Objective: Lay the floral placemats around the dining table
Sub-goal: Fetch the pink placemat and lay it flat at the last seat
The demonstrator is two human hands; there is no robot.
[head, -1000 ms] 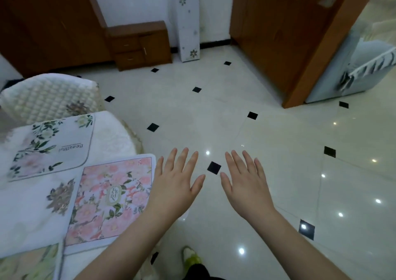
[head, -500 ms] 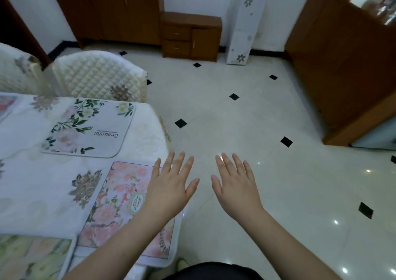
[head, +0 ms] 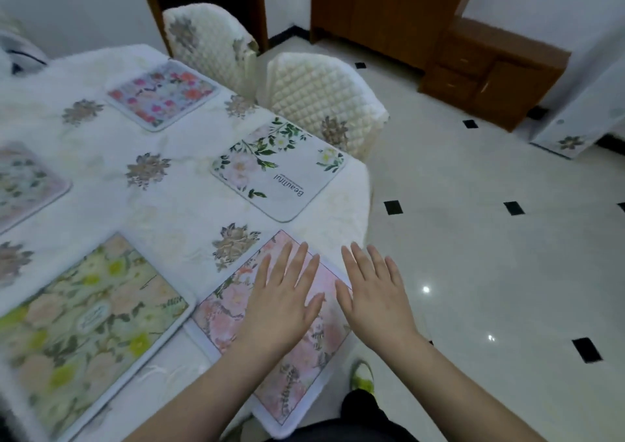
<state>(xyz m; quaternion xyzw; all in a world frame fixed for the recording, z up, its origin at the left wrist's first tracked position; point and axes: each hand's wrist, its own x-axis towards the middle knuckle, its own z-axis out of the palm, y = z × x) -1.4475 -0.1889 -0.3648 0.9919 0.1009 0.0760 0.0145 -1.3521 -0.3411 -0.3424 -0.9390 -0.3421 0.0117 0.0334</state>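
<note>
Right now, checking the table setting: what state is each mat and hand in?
pink placemat: flat, its near corner overhanging the table edge
green placemat: flat
white Beautiful placemat: flat
far placemat: flat
left-edge placemat: flat, partly cropped
left hand: open, empty
right hand: open, empty

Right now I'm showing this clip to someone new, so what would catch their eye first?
Two bare open hands, the left hand over the pink floral placemat at the table's near edge, the right hand out over the glossy tiled floor. Next, the white tablecloth dotted with placemats: the "Beautiful" placemat mid-table, the yellow-green placemat at lower left.
</note>
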